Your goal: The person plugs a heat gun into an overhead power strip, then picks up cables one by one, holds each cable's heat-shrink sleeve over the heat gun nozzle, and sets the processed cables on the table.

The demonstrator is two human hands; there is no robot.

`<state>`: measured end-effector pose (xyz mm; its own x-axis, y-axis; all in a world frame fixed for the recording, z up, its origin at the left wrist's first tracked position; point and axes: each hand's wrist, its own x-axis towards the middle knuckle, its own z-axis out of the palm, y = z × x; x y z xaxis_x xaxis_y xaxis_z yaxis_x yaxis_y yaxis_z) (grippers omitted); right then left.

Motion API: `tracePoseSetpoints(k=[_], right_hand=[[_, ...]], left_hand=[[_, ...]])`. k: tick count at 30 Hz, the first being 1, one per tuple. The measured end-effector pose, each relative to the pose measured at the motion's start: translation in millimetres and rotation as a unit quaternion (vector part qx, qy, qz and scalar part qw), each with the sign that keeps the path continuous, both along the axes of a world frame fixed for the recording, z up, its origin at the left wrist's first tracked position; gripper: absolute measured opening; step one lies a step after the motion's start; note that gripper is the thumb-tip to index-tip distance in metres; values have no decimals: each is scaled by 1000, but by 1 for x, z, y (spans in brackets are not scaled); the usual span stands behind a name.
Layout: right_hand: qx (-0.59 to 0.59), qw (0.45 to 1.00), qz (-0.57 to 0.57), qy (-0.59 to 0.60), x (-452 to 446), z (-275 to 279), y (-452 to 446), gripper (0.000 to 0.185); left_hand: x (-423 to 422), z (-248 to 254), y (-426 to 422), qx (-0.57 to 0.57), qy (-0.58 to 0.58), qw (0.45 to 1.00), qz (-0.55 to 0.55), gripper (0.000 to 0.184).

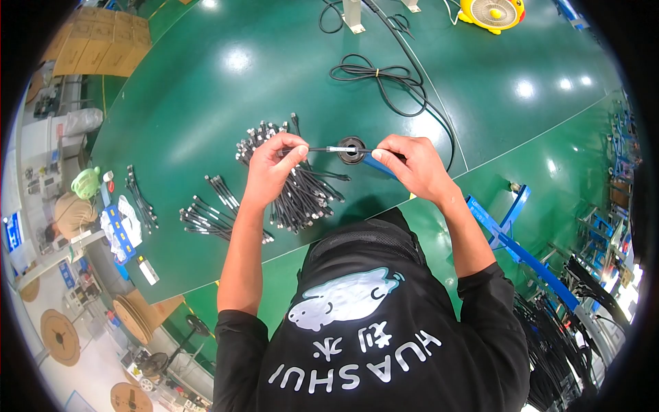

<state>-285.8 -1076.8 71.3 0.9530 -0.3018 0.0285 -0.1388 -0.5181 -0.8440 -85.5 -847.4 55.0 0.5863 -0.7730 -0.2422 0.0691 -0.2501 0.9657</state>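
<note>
- Black T-shirt [371,323], printed in white, is noted closest to the camera, below the table [199,123] edge.
- Black cable [320,149] is held level between the two hands, above the near part of the table; a pale band [341,149] is seen at its middle.
- Left hand [276,168]: thumb and fingers pinched on one end. Right hand [414,165]: the other end likewise gripped. Tips are hidden; whether connectors are covered cannot be told.
- Handling (judged): light, bendable but springy, jacket fairly smooth; ends probably the most delicate part. Hold best taken on the jacket just inboard of each end, clear of the band.
- Round black object [352,150] is seen directly behind the band; contact cannot be told. Blue strip [377,165] is partly covered by the right hand.
- Large cable pile [302,199] is crowded around the left hand; snagging is judged possible there.
- Smaller cable bundles [206,218] are laid farther left. Coiled lead [379,73] and yellow fan [491,15] are placed beyond, out of the way.
</note>
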Motion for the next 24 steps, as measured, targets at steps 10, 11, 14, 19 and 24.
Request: tracePoseSetpoints(k=[10,11,14,19,24], right_hand=[[10,1000,-4,-5,1,1,0,21],[10,1000,-4,-5,1,1,0,21],[14,1000,-5,-9,1,0,0,22],[22,1000,-12,9,1,1,0,21],[31,999,-15,12,1,2,1,20]], left_hand=[[0,-2,0,-7,0,1000,7,12],[0,-2,0,-7,4,1000,9,12],[1,-2,0,-9,9,1000,12,12],[0,-1,0,-15,19,1000,19,11],[2,-4,1,-15,30,999,22,11]])
